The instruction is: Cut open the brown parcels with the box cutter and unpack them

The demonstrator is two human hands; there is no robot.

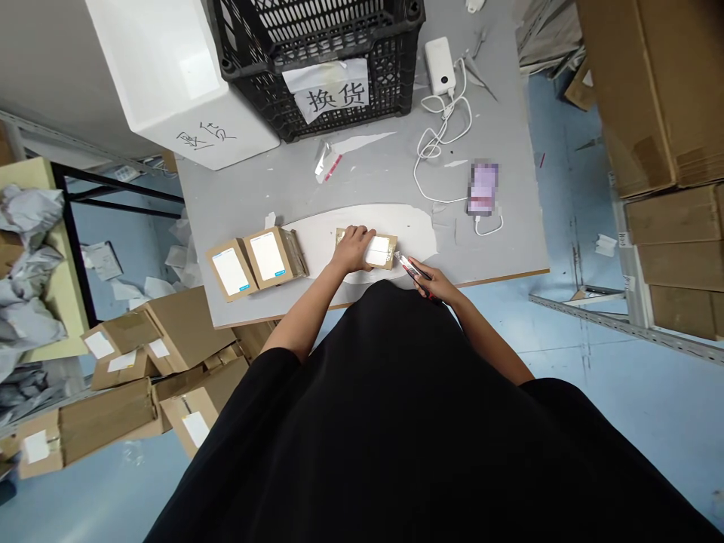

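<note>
along the near edge of a grey workbench point(283, 188), below a black plastic crate point(390, 75) and a white box point(170, 75), two flat cardboard packets point(254, 264) with white labels lie side by side, just left of a taped cardboard packet point(385, 253). the left hand point(351, 249) lies open and flat, pressing down on that taped packet, while the right hand point(435, 285) is closed around a red-and-black utility knife point(412, 265), its tip just beside the packet's right edge.
</note>
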